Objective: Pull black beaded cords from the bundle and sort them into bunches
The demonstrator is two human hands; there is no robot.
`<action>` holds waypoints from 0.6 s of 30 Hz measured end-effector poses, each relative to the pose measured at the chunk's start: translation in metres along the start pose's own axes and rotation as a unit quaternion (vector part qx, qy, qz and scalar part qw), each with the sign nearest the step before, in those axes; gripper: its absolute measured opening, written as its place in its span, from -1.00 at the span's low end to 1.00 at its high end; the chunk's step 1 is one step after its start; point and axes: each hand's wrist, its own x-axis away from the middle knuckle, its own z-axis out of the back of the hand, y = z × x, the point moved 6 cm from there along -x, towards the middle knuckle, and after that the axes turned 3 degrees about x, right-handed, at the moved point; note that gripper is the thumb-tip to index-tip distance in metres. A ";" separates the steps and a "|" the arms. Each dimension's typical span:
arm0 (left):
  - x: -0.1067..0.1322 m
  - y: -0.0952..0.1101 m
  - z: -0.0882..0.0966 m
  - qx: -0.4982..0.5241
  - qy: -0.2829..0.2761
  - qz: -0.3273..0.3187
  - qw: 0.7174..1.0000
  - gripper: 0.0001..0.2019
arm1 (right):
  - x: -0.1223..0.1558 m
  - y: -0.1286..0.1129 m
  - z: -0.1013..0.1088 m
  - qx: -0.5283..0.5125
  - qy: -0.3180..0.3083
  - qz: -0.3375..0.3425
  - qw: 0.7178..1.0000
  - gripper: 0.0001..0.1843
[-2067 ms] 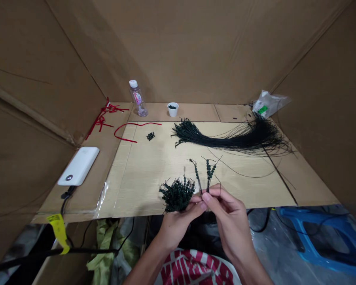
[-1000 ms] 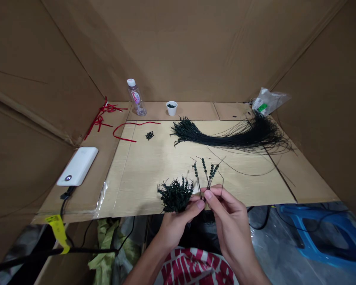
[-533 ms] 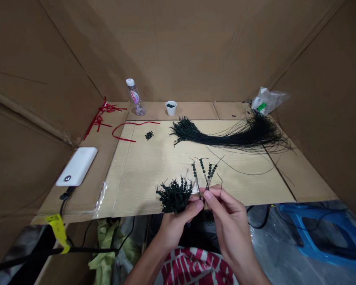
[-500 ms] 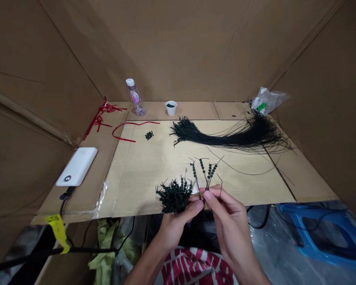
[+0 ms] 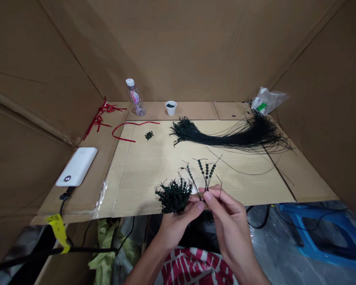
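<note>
My left hand grips a thick bunch of dark green beaded wires at the near edge of the cardboard work surface. My right hand pinches the stems of a few separate beaded wires that fan upward between both hands. Both hands meet thumb to thumb just off the board's front edge.
A large sheaf of dark wires lies across the back right. A white cup, a water bottle, loose beads, red ribbons, a white power bank and a plastic bag sit around. Cardboard walls enclose the space. A blue stool stands lower right.
The loose beaded wires in my right hand have spread wider, the leftmost one leaning further left. Both hands stay almost where they were.
</note>
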 end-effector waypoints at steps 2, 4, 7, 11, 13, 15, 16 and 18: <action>0.000 0.000 0.000 0.007 -0.001 0.006 1.000 -0.58 | 0.000 0.000 0.000 -0.002 -0.001 -0.002 1.000 -0.81; 0.001 0.000 -0.001 0.014 -0.003 0.012 1.000 -0.57 | 0.000 0.001 0.000 -0.003 -0.001 -0.006 1.000 -0.80; 0.002 0.000 -0.001 0.018 0.008 0.020 1.000 -0.57 | -0.001 0.002 0.000 -0.007 -0.001 -0.009 1.000 -0.80; 0.001 -0.001 0.001 0.017 0.017 0.022 0.999 -0.56 | -0.002 0.003 0.000 -0.008 -0.007 -0.003 1.000 -0.81; 0.001 -0.002 0.001 0.017 0.011 0.021 1.000 -0.56 | -0.002 0.004 0.001 -0.007 -0.006 -0.002 1.000 -0.81; 0.001 -0.003 0.001 0.020 0.008 0.022 1.000 -0.57 | -0.002 0.004 0.001 -0.006 -0.006 -0.003 1.000 -0.80; 0.001 -0.004 0.002 0.022 0.009 0.021 0.999 -0.57 | -0.001 0.005 0.001 -0.004 -0.006 -0.006 1.000 -0.80; 0.002 -0.006 0.004 0.023 0.007 0.019 1.000 -0.60 | 0.000 0.005 0.000 -0.002 -0.010 -0.010 1.000 -0.79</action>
